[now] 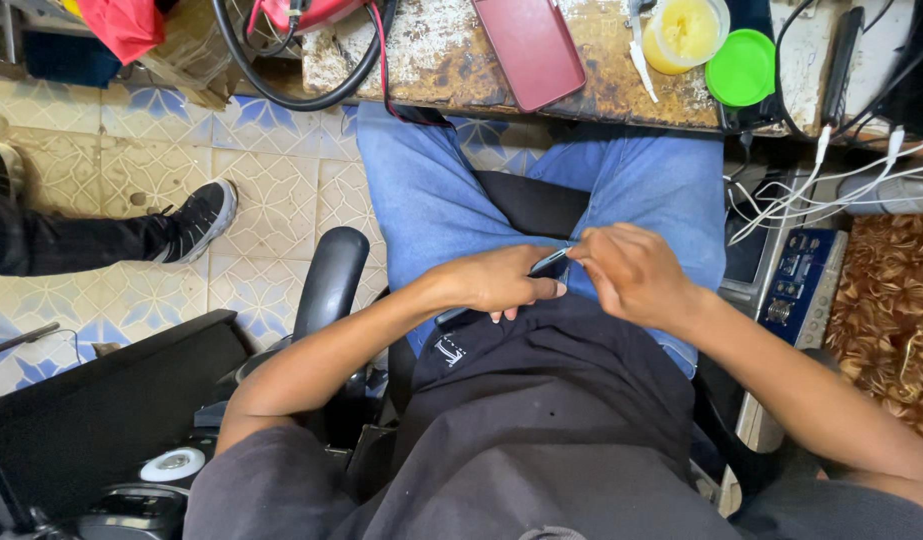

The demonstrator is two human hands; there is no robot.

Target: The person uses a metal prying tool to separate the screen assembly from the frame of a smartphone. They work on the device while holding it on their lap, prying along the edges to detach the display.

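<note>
Both hands are met over the lap: a slim dark tool (547,262) is gripped in the left hand (496,283), its long axis angled up-right, its tip pinched by the right hand (629,272).

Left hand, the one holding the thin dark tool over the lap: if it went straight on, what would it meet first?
Probably the right hand: the left hand points its thin dark tool at those fingertips, nearly touching.
</note>
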